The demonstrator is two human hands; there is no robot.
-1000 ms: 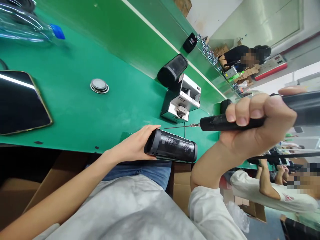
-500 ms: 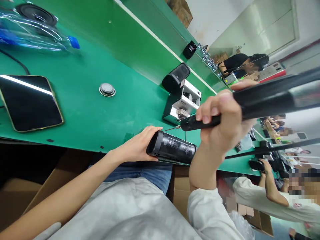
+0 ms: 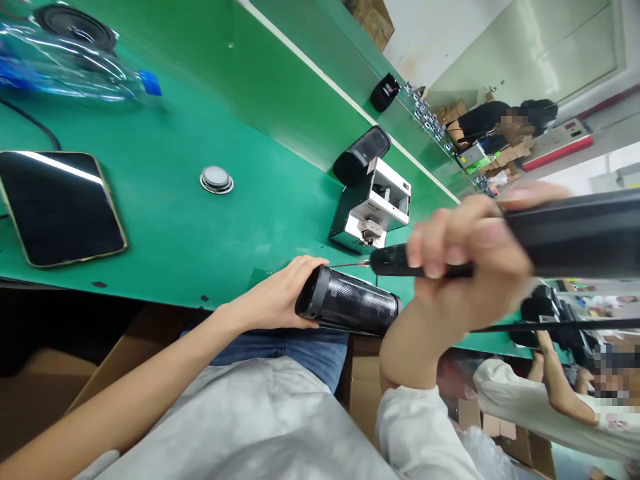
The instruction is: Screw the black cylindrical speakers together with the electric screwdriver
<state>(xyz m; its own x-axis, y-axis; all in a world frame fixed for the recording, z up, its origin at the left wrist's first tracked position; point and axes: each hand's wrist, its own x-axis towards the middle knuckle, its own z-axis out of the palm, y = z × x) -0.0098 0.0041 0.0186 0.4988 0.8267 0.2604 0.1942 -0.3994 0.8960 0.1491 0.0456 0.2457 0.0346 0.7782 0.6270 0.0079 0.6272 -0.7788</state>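
My left hand is wrapped round one end of a black cylindrical speaker with a perforated grille, lying near the table's front edge. In my right hand is a black electric screwdriver, fingers closed round its narrower front. Its thin bit points left to the speaker's upper side by my left fingertips; whether the tip touches a screw cannot be made out. Just behind stands a silver and black screw feeder, and another black speaker leans beside it.
On the green table lie a phone, a small round metal-rimmed part, a clear bottle and a round speaker driver. A black cable runs off right. Co-workers sit at the right; a cardboard box stands below.
The screwdriver and my right hand have swung slightly right and down, the tool now lying more level. The speaker stays in my left hand. The view has shifted a little.
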